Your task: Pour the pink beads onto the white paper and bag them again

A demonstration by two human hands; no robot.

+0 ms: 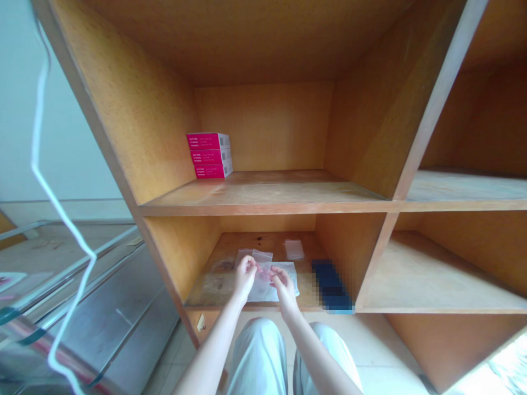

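Observation:
Over the lower shelf, my left hand (pixel 246 274) pinches the left side of a clear plastic zip bag (pixel 262 262). My right hand (pixel 284 284) has its fingers closed at the bag's right side. Something pinkish shows between the hands, too small to make out. Beneath them lies a whitish translucent sheet or bag (pixel 291 271), partly covered by the hands. Behind my right hand, a small white packet (pixel 293 249) rests flat on the shelf.
Three pink boxes (pixel 208 156) are stacked on the upper shelf (pixel 267 189) at its left. A blurred-out dark blue item (pixel 332 285) lies at the lower shelf's right. A white cable (pixel 61 208) hangs at the far left, over a metal-framed glass case (pixel 119 307).

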